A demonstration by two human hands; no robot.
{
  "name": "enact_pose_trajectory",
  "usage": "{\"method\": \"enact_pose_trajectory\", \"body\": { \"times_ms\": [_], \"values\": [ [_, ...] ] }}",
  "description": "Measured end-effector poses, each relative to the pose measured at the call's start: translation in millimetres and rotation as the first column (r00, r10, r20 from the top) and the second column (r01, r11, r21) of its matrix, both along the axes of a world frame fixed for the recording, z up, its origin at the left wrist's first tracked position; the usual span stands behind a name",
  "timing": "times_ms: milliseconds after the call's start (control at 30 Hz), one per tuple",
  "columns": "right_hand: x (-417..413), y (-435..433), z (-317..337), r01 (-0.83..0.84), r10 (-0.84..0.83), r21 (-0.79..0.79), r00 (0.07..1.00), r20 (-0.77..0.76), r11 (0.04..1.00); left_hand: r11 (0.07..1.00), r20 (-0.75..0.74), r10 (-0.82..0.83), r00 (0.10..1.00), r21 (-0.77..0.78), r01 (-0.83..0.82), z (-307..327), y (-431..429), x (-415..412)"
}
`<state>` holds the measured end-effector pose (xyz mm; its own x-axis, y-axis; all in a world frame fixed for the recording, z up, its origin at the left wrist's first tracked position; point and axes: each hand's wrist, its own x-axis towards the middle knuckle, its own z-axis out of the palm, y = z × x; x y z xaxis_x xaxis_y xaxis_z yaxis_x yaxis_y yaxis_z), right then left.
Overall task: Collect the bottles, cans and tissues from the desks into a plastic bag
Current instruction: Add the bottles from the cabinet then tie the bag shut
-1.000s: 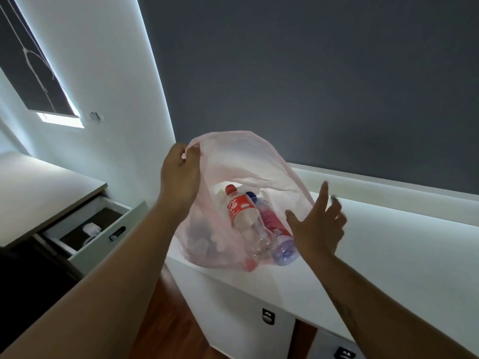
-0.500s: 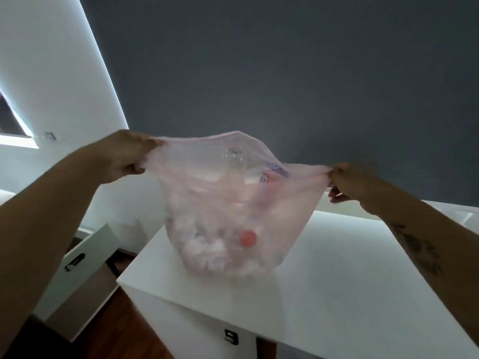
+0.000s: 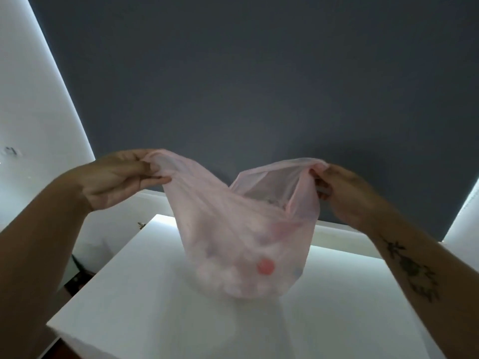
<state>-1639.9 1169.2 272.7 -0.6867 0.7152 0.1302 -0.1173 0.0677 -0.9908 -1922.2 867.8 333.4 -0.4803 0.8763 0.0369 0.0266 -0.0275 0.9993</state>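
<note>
Two bare forearms enter from the lower corners of the frame, the right one carrying a dark tattoo (image 3: pixel 412 270) on its inner side. Beneath them, filling the lower half of the picture, lies a white desk top (image 3: pixel 145 314), its near left corner pointing toward the bottom left edge.

On the middle of that desk sits a thin, pale pink plastic bag (image 3: pixel 233 229), its rounded bottom resting on the surface. Through the blurred film a red bottle cap (image 3: pixel 265 267) shows low on the right side, with whitish lumps and bluish spots around it; what these are cannot be told.

The left hand (image 3: pixel 121 177), at centre left, has thumb and fingers pinched shut on one handle of the bag. The right hand (image 3: pixel 342 193), at centre right, is closed on the other handle, and the two pull the bag's mouth apart.

Behind stands a dark grey wall (image 3: pixel 246 73), with a white wall (image 3: pixel 31 125) along the left edge.
</note>
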Motion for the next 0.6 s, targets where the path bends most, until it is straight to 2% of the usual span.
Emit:
{"method": "enact_pose_trajectory", "body": {
  "times_ms": [100, 233, 267, 333, 367, 400, 433, 500, 533, 600],
  "values": [
    [-1, 3, -22, 0.019, -0.034, 0.144, 0.994, 0.108, 0.989, 0.996, 0.018, 0.063, 0.998, -0.068, -0.062, -22, 14, -7],
    [-10, 2, -38, 0.227, -0.275, 0.275, 0.950, 0.150, 0.934, 0.951, -0.154, 0.282, 0.947, -0.085, -0.297, -44, 31, -25],
    [-12, 2, -40, 0.276, -0.319, 0.263, 0.938, 0.137, 0.924, 0.944, -0.200, 0.302, 0.932, -0.073, -0.321, -49, 34, -28],
    [-19, 2, -40, 0.328, -0.341, 0.138, 0.936, 0.087, 0.935, 0.931, -0.220, 0.351, 0.910, -0.023, -0.365, -61, 43, -32],
    [-22, 2, -40, 0.342, -0.344, 0.048, 0.937, 0.060, 0.939, 0.925, -0.175, 0.376, 0.910, 0.012, -0.380, -67, 50, -31],
    [-26, 1, -41, 0.365, -0.363, -0.037, 0.931, 0.045, 0.930, 0.920, -0.068, 0.392, 0.918, 0.039, -0.390, -74, 57, -27],
    [-29, 1, -44, 0.396, -0.396, -0.113, 0.918, 0.025, 0.911, 0.915, 0.071, 0.395, 0.916, 0.057, -0.399, -80, 67, -22],
    [-36, -3, -48, 0.488, -0.504, -0.215, 0.863, -0.024, 0.846, 0.896, 0.325, 0.406, 0.854, 0.043, -0.442, -89, 86, -13],
    [-39, -6, -47, 0.541, -0.563, -0.224, 0.825, -0.044, 0.811, 0.899, 0.386, 0.394, 0.834, 0.028, -0.437, -88, 95, -9],
    [-40, -10, -39, 0.610, -0.633, -0.198, 0.770, -0.077, 0.767, 0.949, 0.432, 0.252, 0.866, 0.067, -0.309, -81, 107, -4]
  ]
}}
